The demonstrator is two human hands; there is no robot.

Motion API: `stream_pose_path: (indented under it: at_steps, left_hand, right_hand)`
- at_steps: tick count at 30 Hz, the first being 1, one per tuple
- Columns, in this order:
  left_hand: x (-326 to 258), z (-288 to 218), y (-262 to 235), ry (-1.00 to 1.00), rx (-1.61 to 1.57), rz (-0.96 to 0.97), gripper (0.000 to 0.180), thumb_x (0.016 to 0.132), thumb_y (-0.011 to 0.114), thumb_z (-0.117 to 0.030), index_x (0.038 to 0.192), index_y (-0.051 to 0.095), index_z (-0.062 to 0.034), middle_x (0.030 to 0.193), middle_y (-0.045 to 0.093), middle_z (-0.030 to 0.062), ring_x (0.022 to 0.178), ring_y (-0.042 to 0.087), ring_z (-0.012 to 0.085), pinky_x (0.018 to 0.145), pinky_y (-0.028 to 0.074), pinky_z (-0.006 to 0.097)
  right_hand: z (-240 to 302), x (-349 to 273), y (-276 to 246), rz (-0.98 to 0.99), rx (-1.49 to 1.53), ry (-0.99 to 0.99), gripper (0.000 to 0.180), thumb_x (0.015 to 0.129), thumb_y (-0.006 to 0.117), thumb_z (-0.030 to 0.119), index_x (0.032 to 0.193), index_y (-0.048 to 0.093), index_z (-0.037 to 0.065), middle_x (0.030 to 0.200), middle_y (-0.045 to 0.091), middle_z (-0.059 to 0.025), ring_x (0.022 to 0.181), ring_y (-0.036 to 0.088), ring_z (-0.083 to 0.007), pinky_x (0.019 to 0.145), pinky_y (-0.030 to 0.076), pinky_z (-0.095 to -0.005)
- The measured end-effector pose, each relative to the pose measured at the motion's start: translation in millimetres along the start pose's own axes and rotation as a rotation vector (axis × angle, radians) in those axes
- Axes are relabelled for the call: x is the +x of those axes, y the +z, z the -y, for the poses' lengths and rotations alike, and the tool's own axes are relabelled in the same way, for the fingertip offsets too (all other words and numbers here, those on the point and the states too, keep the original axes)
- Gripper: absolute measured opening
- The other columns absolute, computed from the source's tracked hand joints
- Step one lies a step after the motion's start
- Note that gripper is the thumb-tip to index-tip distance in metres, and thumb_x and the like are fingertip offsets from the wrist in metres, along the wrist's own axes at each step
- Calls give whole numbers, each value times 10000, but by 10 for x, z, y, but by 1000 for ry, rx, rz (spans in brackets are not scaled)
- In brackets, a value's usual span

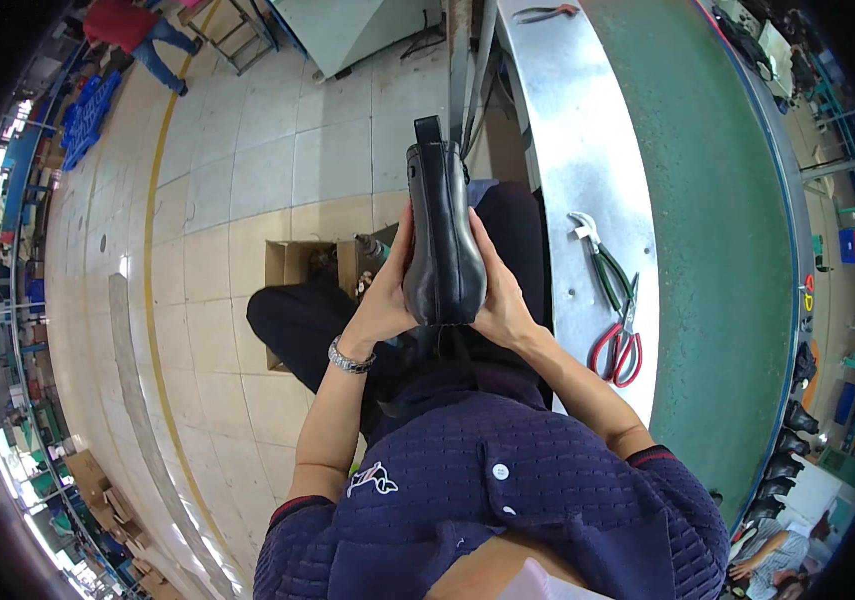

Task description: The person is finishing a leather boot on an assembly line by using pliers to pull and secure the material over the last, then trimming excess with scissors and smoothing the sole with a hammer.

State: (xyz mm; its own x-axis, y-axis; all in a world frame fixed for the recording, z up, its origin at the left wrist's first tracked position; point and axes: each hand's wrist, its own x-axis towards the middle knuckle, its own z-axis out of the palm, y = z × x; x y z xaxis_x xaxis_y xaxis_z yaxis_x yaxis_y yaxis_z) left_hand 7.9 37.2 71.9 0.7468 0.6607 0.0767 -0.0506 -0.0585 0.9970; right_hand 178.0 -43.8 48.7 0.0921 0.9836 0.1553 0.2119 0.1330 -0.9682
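Tiled factory floor below; left hand (pixel 384 300) and right hand (pixel 500 300) clasp a black boot (pixel 442 235), finished-looking, pliers (pixel 602 262) and scissors (pixel 622 345) lying unused.

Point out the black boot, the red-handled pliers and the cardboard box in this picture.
Black boot (pixel 444 250), head view, middle of its leather upper.
Red-handled pliers (pixel 621 345), head view, on the red handles.
Cardboard box (pixel 287 262), head view, on its open flap.

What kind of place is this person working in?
Most likely a shoe factory. Both hands, left hand and right hand, hold a black boot beside a green conveyor belt; more black boots line its far end, and red-handled pliers lie on its metal edge.
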Motion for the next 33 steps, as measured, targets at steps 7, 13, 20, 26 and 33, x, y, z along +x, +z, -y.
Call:
stream_pose_path:
  at_steps: [7, 13, 20, 26, 33]
  left_hand:
    - [-306, 276, -192, -151, -1015, -212, 1284, 608, 919, -262, 1541, 55, -85, 1516, 304, 165, 1374, 359, 233, 1095, 340, 364]
    - [-377, 670, 133, -266, -592, -350, 833, 624, 900, -232, 1276, 460, 41, 1204, 569, 104, 1118, 554, 202, 975, 442, 324]
    - [-516, 964, 542, -409, -214, -351, 1307, 449, 882, -629, 1302, 327, 192, 1260, 498, 322, 1187, 526, 385, 1026, 406, 356]
    - [-532, 1123, 601, -431, -117, -414, 1256, 443, 836, -709, 1224, 410, 178, 1138, 565, 326, 1103, 585, 403, 967, 454, 383]
    - [-516, 1277, 544, -414, -147, -328, 1228, 472, 816, -725, 1233, 436, 161, 1116, 597, 317, 1063, 616, 410, 947, 470, 390]
  right_hand:
    - [-84, -227, 221, 269, 98, 102, 1060, 703, 823, 111, 1533, 165, 84, 1497, 338, -199, 1384, 354, -323, 1122, 298, -381]
    - [149, -365, -614, 592, 511, 664, 1091, 737, 846, 298, 1520, 145, 5, 1462, 385, -140, 1355, 375, -267, 1124, 290, -421]
    - [172, -110, -685, 793, -22, 1070, 475, 982, 548, 253, 1346, 401, -14, 979, 498, 31, 790, 400, -47, 722, 368, -213]
    - [258, 105, -390, 776, -101, 1065, 448, 978, 536, 155, 1361, 385, -22, 1100, 533, 0, 936, 469, -84, 825, 399, -239]
    - [212, -113, -364, 692, -389, 964, 361, 970, 552, 158, 1282, 445, 9, 766, 549, -6, 616, 491, -71, 535, 418, -251]
